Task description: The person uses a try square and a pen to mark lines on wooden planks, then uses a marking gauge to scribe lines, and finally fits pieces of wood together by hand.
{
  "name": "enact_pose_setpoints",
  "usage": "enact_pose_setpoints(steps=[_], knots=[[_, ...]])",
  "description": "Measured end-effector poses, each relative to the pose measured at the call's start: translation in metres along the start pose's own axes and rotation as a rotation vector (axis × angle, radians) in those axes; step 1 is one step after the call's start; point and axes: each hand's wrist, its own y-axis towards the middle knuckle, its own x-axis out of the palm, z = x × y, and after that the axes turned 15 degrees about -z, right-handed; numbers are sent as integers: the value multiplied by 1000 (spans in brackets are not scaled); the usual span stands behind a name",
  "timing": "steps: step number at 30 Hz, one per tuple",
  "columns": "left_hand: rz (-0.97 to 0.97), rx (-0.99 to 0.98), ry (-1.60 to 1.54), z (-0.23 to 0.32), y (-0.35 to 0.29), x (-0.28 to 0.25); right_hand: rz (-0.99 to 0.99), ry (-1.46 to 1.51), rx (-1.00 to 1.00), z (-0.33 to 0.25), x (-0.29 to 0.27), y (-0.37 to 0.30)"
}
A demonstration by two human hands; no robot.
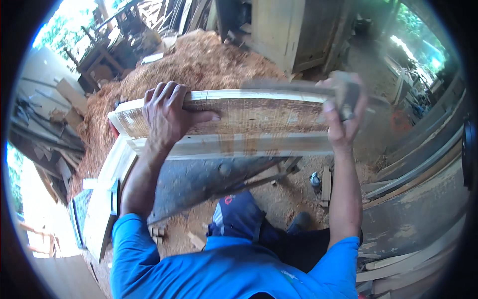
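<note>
A long wooden board (279,117) lies across in front of me, its near face rough and brown and its upper edge pale, with a few thin marks. My left hand (167,107) grips it near the left end, fingers over the upper edge and thumb along the near face. Near the right end, my right hand (347,112) is closed round a blurred tool (344,94) with a blocky grey-brown handle. From that handle a long flat blade (284,87) reaches left along the board's upper edge. Motion blur hides whether the blade touches the wood.
A pale timber piece (107,194) meets the board at its left end. Below the board is a dark slanted surface (194,182). Beyond lie a heap of reddish shavings (199,57) and a wooden cabinet (294,30). Long planks (418,164) line the right side; offcuts (196,240) litter the floor.
</note>
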Motion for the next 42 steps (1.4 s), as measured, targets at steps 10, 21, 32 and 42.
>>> enact_pose_setpoints(steps=[10, 21, 32, 42], knots=[[-612, 77, -197, 38, -81, -92, 444, -286, -232, -3, 18, -21], [-1073, 466, -571, 122, -85, -73, 827, -182, 117, 53, 26, -83], [-977, 510, -233, 154, -137, -4, 789, 606, 681, -28, 63, -187], [-512, -34, -781, 96, 44, 142, 580, 131, 902, -39, 100, -166]])
